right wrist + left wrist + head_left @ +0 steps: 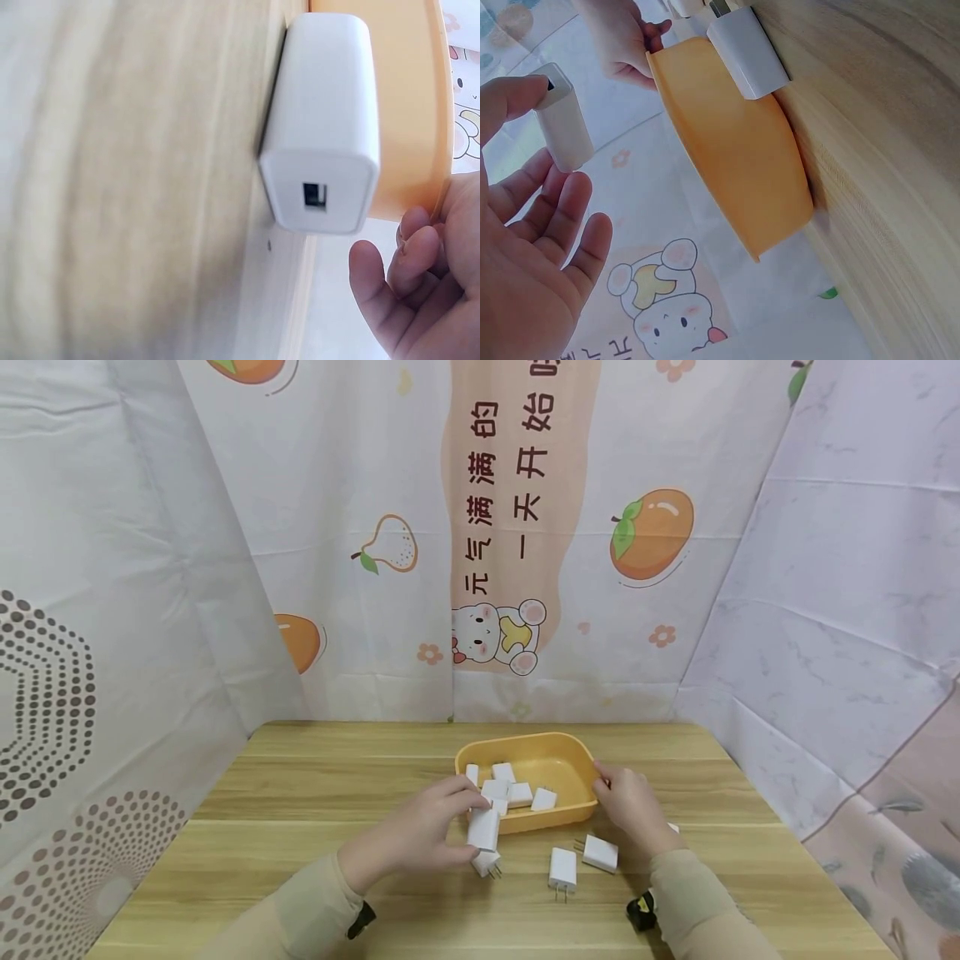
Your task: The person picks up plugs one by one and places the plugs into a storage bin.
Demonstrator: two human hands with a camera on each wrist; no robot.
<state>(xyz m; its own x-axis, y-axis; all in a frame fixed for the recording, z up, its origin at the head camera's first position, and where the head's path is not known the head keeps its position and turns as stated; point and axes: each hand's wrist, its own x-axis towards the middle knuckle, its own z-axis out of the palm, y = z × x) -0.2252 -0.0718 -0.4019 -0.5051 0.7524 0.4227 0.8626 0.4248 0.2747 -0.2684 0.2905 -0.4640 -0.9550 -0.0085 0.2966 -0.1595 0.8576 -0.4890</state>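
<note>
My left hand (423,827) pinches a white charger (483,829) between thumb and fingers, just above the near left rim of the yellow tray (525,744). In the left wrist view the left hand (536,247) holds that charger (564,127) at its ends, clear of the tray (735,150). The right hand (633,806) grips the tray's right rim; in the right wrist view its fingers (412,262) curl at the rim. Several white chargers (519,794) lie inside the tray, mostly on its left side.
On the wooden table (337,768), one charger (486,862) lies below the left hand, and two more, a charger (562,868) and a charger (600,852), lie in front of the tray. Part of another (673,828) shows beside the right wrist. A printed curtain (375,460) stands behind.
</note>
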